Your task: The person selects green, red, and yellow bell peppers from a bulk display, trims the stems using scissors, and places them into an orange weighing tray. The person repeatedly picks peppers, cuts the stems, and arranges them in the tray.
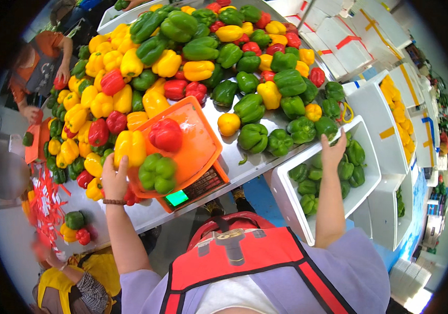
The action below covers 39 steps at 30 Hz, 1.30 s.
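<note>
My left hand point(115, 178) grips a yellow bell pepper point(130, 146) at the left rim of an orange scale tray point(197, 139). A red bell pepper point(166, 134) and a slightly blurred green bell pepper point(157, 172) lie in this tray. Below it, the orange scale has a lit green display point(176, 198). My right hand point(333, 151), fingers apart, reaches over a white foam box point(290, 196) holding several green peppers. Its fingertips are close to a green bell pepper point(326, 127) at the metal table's edge; whether they touch is unclear.
A big heap of green, yellow and red peppers point(200, 48) covers much of the metal table point(243, 168). Red tape strips point(45, 204) lie at the left. Co-workers, one in an orange shirt point(49, 45), one in a yellow apron point(57, 282), stand leftward. Foam boxes point(369, 114) stand at the right.
</note>
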Each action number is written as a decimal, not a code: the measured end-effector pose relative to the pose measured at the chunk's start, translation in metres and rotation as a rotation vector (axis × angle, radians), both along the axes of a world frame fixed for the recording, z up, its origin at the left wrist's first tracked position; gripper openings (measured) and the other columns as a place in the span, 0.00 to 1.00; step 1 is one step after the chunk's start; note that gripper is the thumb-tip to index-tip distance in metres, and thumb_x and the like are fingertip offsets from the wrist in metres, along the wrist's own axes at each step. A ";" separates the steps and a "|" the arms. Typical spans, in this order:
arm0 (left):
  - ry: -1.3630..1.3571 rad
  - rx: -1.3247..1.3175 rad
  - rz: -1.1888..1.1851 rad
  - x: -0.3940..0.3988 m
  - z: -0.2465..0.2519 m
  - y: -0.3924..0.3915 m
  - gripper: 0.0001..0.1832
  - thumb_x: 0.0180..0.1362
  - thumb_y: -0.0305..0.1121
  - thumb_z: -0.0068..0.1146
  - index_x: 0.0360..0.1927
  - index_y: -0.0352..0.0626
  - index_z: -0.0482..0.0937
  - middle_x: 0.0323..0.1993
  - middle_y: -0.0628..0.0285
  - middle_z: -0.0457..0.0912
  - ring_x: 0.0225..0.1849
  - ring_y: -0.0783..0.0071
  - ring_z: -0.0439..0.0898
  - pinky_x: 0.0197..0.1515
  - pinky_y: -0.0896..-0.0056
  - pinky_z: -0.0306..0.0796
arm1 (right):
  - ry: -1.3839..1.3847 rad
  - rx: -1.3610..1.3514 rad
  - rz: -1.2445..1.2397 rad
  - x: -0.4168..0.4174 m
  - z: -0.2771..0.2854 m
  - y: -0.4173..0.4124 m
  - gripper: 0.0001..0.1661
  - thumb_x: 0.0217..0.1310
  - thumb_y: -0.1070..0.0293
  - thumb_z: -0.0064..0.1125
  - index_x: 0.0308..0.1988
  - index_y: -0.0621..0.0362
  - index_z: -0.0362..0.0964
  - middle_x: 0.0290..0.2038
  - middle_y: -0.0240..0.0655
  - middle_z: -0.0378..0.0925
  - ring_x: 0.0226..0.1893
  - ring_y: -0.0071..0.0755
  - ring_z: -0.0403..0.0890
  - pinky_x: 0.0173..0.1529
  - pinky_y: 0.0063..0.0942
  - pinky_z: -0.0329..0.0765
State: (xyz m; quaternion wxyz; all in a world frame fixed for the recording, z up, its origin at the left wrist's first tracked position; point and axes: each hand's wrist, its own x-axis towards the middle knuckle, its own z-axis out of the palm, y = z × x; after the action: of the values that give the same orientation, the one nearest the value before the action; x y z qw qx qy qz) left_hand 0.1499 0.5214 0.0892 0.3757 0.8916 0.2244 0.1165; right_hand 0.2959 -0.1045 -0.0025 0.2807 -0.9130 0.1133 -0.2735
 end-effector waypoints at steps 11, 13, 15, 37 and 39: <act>-0.345 -0.148 0.369 -0.081 0.015 0.023 0.16 0.67 0.36 0.55 0.30 0.31 0.80 0.52 0.53 0.80 0.54 0.65 0.78 0.58 0.68 0.67 | 0.042 0.719 0.086 0.030 0.003 -0.018 0.39 0.60 0.59 0.67 0.65 0.61 0.60 0.57 0.42 0.72 0.53 0.37 0.76 0.54 0.30 0.74; -0.361 -0.082 0.402 -0.111 0.019 0.013 0.13 0.64 0.31 0.59 0.26 0.31 0.79 0.52 0.53 0.80 0.54 0.65 0.78 0.58 0.66 0.68 | 0.032 1.096 0.059 0.008 0.036 0.034 0.36 0.63 0.57 0.63 0.65 0.58 0.59 0.56 0.39 0.72 0.53 0.36 0.76 0.53 0.29 0.75; -0.373 -0.115 0.386 -0.126 0.018 -0.006 0.08 0.58 0.25 0.62 0.25 0.34 0.77 0.55 0.54 0.78 0.54 0.65 0.77 0.58 0.64 0.68 | 0.173 1.437 0.365 -0.015 0.032 0.072 0.36 0.64 0.54 0.61 0.65 0.56 0.59 0.58 0.37 0.71 0.54 0.35 0.76 0.55 0.30 0.76; -0.142 -0.439 -0.221 -0.091 0.032 -0.170 0.39 0.54 0.41 0.70 0.65 0.34 0.65 0.55 0.49 0.75 0.49 0.59 0.81 0.52 0.61 0.75 | 0.796 0.620 1.595 -0.080 0.112 0.269 0.62 0.38 0.60 0.80 0.69 0.57 0.52 0.62 0.45 0.67 0.62 0.41 0.70 0.66 0.37 0.67; -0.290 -0.055 -0.024 -0.087 0.031 -0.161 0.45 0.49 0.42 0.73 0.67 0.37 0.62 0.61 0.50 0.71 0.56 0.58 0.77 0.56 0.61 0.71 | 0.649 0.618 1.492 -0.070 0.101 0.265 0.61 0.39 0.60 0.80 0.68 0.60 0.52 0.60 0.45 0.69 0.61 0.39 0.72 0.65 0.36 0.68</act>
State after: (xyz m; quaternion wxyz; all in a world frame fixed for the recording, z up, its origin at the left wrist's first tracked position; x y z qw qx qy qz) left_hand 0.0631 0.3601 0.1203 0.4297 0.8574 0.1602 0.2336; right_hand 0.2262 0.1600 0.0984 0.5758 -0.6645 -0.3711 0.2986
